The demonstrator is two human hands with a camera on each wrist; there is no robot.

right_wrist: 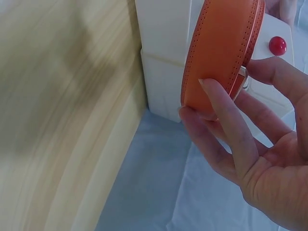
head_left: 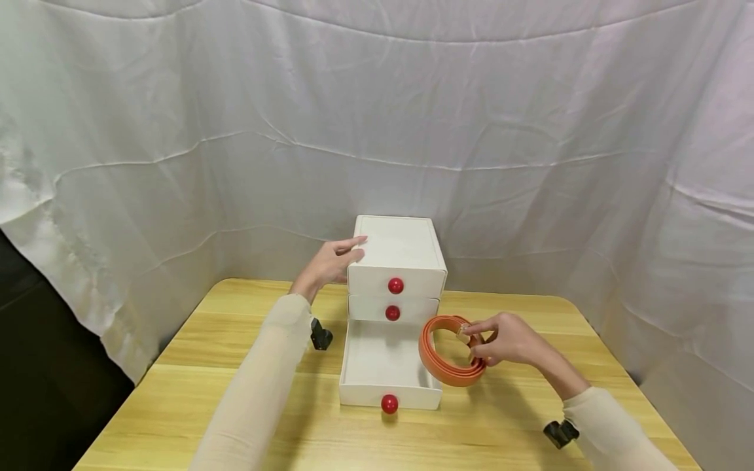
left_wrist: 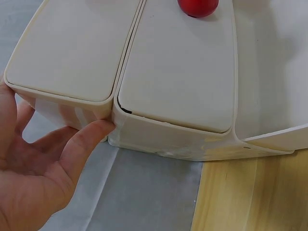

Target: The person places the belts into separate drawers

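Observation:
A small white drawer chest (head_left: 398, 252) with red ball knobs stands at the back middle of the wooden table (head_left: 194, 386). Its bottom drawer (head_left: 385, 366) is pulled out and looks empty. My left hand (head_left: 331, 261) rests flat against the chest's upper left side, fingers straight (left_wrist: 77, 149), steadying it. My right hand (head_left: 505, 339) pinches a coiled orange belt (head_left: 449, 350) and holds it upright just right of the open drawer, above the table. In the right wrist view the belt (right_wrist: 219, 53) sits between thumb and fingers (right_wrist: 226, 125), the chest (right_wrist: 163, 57) behind it.
White cloth drapes hang behind and on both sides of the table. The table's left edge drops to a dark floor. The two upper drawers are shut, each with a red knob (head_left: 395, 285).

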